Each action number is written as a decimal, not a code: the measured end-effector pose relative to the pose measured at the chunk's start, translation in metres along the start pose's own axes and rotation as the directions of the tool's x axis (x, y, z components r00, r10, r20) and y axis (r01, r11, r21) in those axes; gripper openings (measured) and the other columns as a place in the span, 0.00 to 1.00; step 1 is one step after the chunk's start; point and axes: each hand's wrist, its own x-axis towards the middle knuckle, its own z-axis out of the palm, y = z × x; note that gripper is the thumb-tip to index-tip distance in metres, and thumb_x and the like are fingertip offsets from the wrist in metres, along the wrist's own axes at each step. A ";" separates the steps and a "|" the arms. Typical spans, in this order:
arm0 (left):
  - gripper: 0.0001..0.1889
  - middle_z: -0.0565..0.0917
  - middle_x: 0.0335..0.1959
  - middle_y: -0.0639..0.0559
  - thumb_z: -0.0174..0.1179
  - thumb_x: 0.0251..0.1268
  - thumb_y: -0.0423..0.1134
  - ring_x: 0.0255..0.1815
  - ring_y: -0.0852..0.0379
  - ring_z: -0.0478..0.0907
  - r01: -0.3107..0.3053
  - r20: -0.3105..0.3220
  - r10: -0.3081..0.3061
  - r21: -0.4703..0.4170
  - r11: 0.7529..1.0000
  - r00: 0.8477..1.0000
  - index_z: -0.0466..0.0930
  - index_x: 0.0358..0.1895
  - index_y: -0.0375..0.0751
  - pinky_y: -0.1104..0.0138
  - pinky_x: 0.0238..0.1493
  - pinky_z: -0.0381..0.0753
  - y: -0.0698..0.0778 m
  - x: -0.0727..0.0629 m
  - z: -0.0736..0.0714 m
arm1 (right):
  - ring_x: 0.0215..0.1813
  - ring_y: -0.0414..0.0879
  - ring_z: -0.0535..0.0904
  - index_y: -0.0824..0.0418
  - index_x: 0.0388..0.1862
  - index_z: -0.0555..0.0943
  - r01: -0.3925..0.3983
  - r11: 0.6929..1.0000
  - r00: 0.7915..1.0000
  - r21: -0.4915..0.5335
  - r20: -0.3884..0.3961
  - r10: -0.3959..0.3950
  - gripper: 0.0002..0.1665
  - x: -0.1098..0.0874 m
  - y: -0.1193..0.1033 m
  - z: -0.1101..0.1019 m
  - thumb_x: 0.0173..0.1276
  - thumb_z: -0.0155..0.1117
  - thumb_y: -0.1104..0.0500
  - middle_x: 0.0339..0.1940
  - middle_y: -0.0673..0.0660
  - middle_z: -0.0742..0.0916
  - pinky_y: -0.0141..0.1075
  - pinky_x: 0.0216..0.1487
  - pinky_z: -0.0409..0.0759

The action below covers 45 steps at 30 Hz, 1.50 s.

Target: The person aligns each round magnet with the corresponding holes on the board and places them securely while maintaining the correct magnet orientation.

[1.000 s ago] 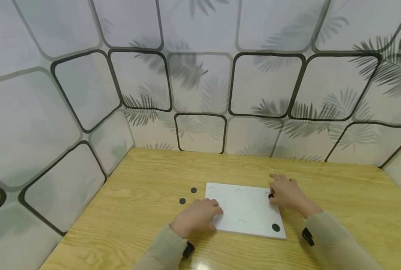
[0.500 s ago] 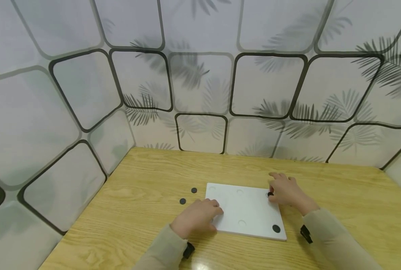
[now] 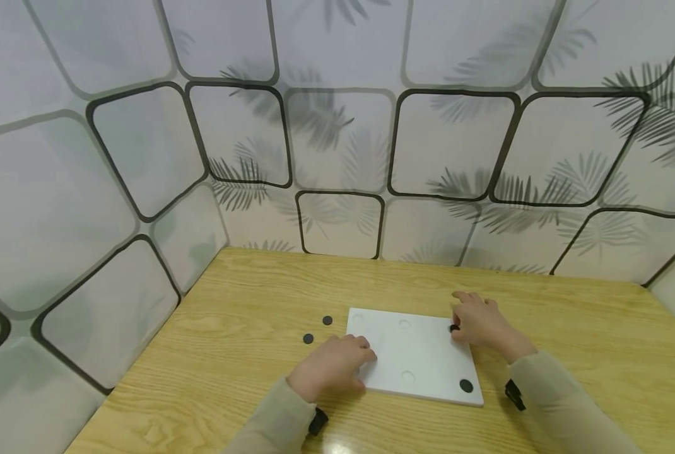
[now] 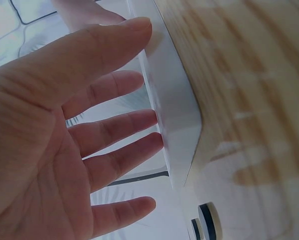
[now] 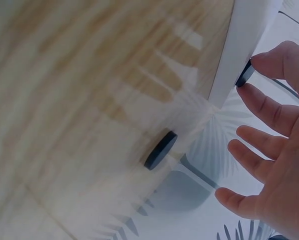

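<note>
A thin white board (image 3: 414, 353) with shallow round recesses lies flat on the wooden table. My right hand (image 3: 479, 320) is at its far right corner, thumb and index finger pinching a black disc (image 5: 245, 73) right at the board's surface; the other fingers are spread. The recess under that disc is mostly hidden. Another black disc (image 3: 466, 386) sits at the board's near right corner. On the left part of the board, my left hand (image 3: 333, 366) rests with relaxed fingers, fingertips touching its top in the left wrist view, and grips nothing.
Two black discs, a farther one (image 3: 327, 320) and a nearer one (image 3: 308, 338), lie left of the board. A further disc (image 5: 161, 150) lies on the table in the right wrist view, beyond the board. Patterned walls (image 3: 337, 224) border the wooden table (image 3: 246, 315).
My right hand has shifted very slightly left with the pinched disc, at the board's far right corner. The left hand stays where it was.
</note>
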 end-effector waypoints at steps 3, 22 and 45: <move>0.22 0.75 0.43 0.60 0.67 0.44 0.49 0.41 0.62 0.70 -0.002 -0.001 0.002 0.000 1.000 1.000 0.78 0.47 0.51 0.69 0.41 0.71 0.000 0.000 0.000 | 0.56 0.66 0.62 0.53 0.17 0.73 -0.010 1.000 1.000 0.005 0.008 0.010 0.09 0.000 0.000 0.000 0.46 0.65 0.58 0.57 0.70 0.69 0.67 0.45 0.57; 0.20 0.75 0.39 0.60 0.67 0.44 0.47 0.37 0.63 0.70 -0.014 -0.024 0.014 0.012 1.000 1.000 0.78 0.45 0.51 0.69 0.37 0.71 0.000 0.001 0.003 | 0.55 0.66 0.63 0.52 0.19 0.76 -0.005 1.000 1.000 0.017 0.017 0.004 0.06 -0.004 -0.003 -0.003 0.49 0.64 0.59 0.57 0.69 0.69 0.67 0.44 0.58; 0.19 0.75 0.39 0.59 0.67 0.44 0.47 0.37 0.62 0.70 -0.002 -0.018 0.002 0.009 1.000 1.000 0.79 0.44 0.50 0.67 0.37 0.71 0.001 0.002 0.003 | 0.54 0.66 0.65 0.53 0.22 0.77 -0.004 1.000 1.000 -0.028 0.007 0.004 0.04 -0.011 0.001 0.000 0.48 0.64 0.59 0.55 0.69 0.71 0.66 0.44 0.61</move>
